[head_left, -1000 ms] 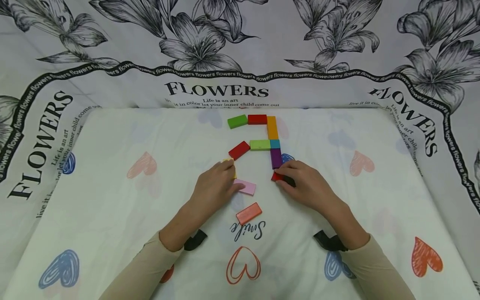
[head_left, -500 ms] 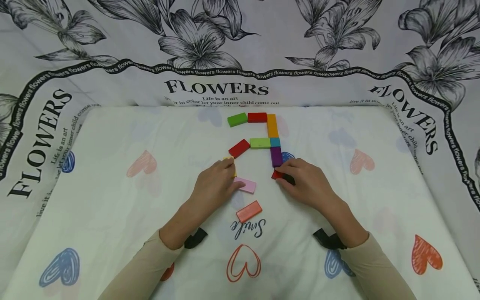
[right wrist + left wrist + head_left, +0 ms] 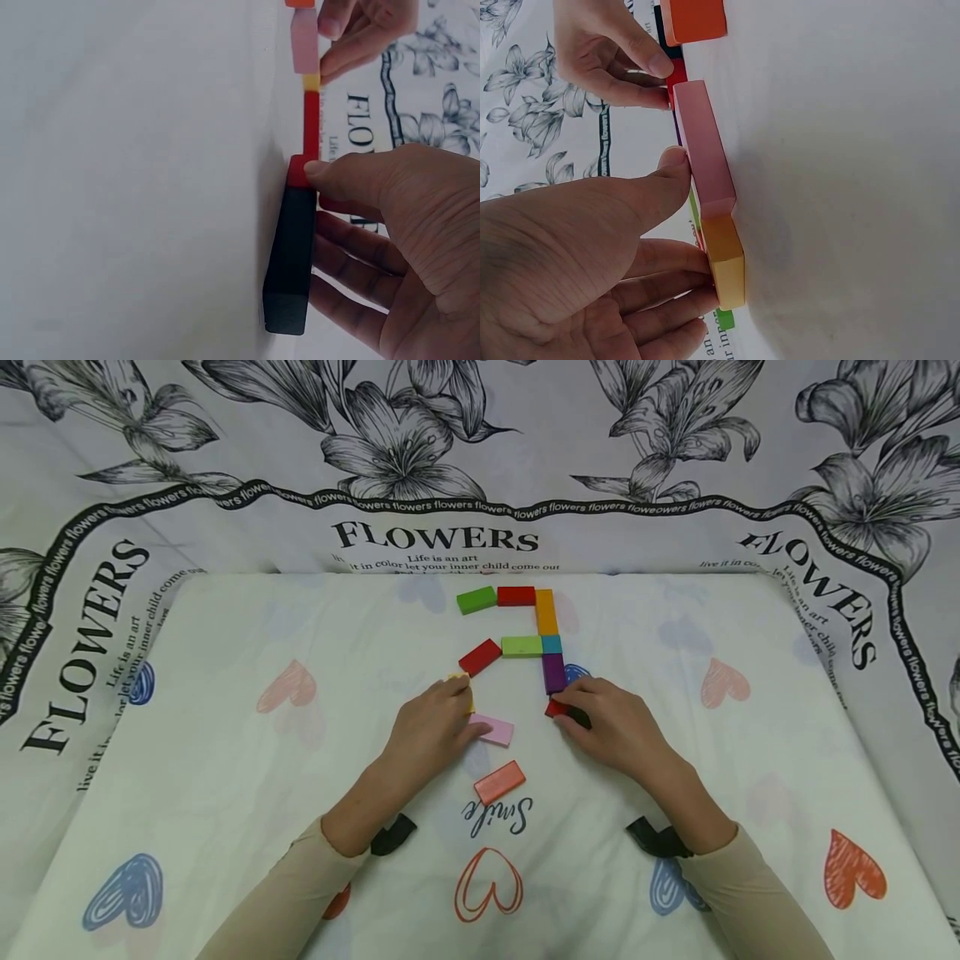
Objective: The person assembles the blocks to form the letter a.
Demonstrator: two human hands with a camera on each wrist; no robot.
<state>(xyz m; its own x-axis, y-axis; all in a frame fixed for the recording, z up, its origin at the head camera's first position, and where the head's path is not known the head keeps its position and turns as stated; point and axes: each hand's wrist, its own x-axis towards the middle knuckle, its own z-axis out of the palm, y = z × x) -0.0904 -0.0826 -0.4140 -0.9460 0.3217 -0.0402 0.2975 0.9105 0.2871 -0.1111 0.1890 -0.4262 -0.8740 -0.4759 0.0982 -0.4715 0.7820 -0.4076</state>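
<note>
My left hand [image 3: 426, 728] is low over the table, its fingers against a yellow block [image 3: 726, 262] and its thumb tip touching the edge of a pink block [image 3: 705, 142] that abuts the yellow one. Opposite it, my right hand [image 3: 618, 727] pinches a red block [image 3: 298, 171] between thumb and index finger. A black block [image 3: 291, 247] joins that red one and lies along the other fingers. The purple block [image 3: 553, 673] ends right at the right fingertips. Much of the yellow block is hidden in the head view.
Beyond the hands runs a line of blocks: dark green [image 3: 477, 600], red [image 3: 517, 597], orange [image 3: 545, 612], blue [image 3: 551, 645], light green [image 3: 521, 647] and another red block [image 3: 480, 657]. An orange-red block [image 3: 499, 782] lies nearer, apart from the line. A printed white cloth [image 3: 225, 777] covers the table.
Both hands keep their places, and no block has visibly moved; only the head view has shifted slightly.
</note>
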